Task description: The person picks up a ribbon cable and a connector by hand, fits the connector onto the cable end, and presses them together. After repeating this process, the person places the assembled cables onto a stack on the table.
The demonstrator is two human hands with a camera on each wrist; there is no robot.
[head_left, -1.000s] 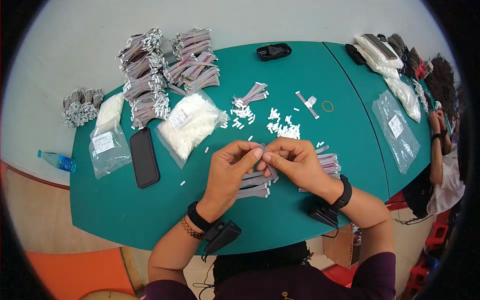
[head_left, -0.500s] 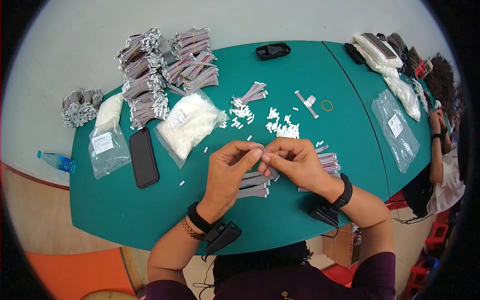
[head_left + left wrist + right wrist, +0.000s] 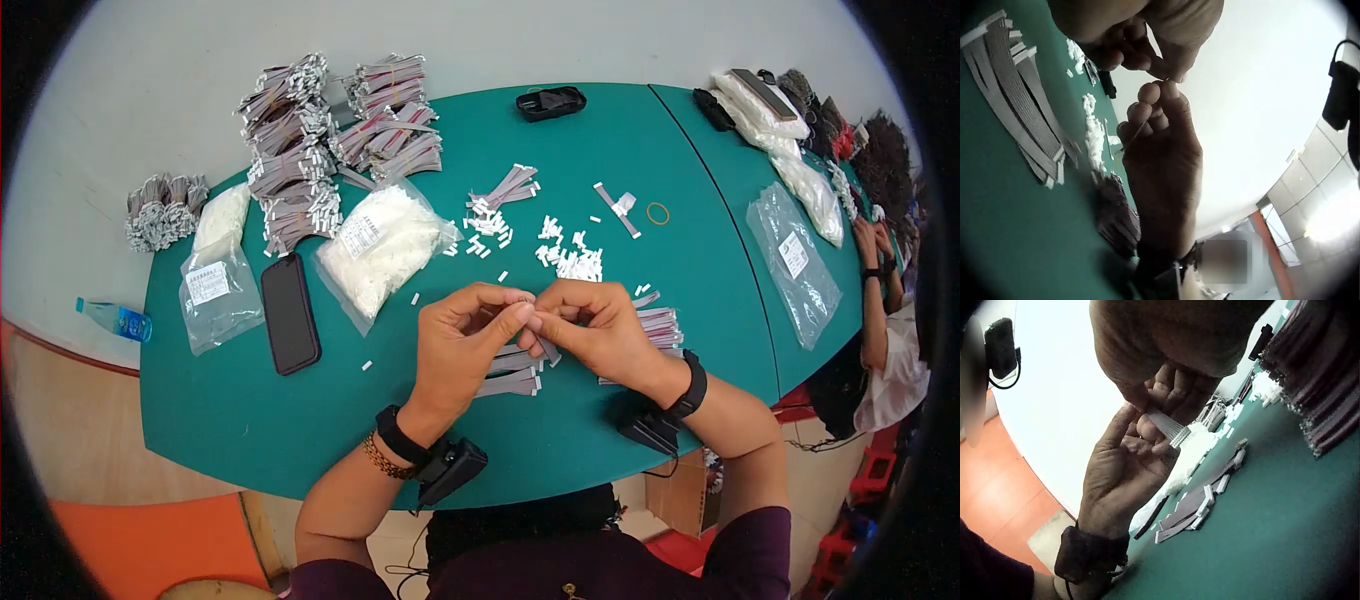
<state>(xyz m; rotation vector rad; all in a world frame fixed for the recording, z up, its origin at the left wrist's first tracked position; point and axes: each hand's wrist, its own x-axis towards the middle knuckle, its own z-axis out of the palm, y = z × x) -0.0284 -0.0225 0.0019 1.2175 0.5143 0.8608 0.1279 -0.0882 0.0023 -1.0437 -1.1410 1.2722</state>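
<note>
Thumb and fingers of the left hand [image 3: 450, 350] and right hand [image 3: 608, 335] meet at the fingertips, pinching a short grey ribbon cable [image 3: 548, 350] whose strip hangs below them. Seen from the right wrist, the cable [image 3: 1169, 430] fans into fine strands at a pale end by the left hand [image 3: 1125, 472]; the right hand [image 3: 1172, 337] covers the rest. In the left wrist view the left hand [image 3: 1135, 25] touches the tips of the right hand [image 3: 1163, 162]. Grey cables [image 3: 512, 383] lie beneath the hands, and another bundle [image 3: 660, 328] lies beside the right hand.
White connector pieces [image 3: 578, 264] are scattered beyond the hands. To the left lie a phone [image 3: 290, 315], a bag of white pieces [image 3: 380, 250] and stacked cable bundles [image 3: 290, 160]. A rubber band [image 3: 657, 213] and an empty-looking clear bag [image 3: 793, 262] are at the right.
The fingertips have closed further over the cable, so less of its upper end shows. Both hands stay in nearly the same place.
</note>
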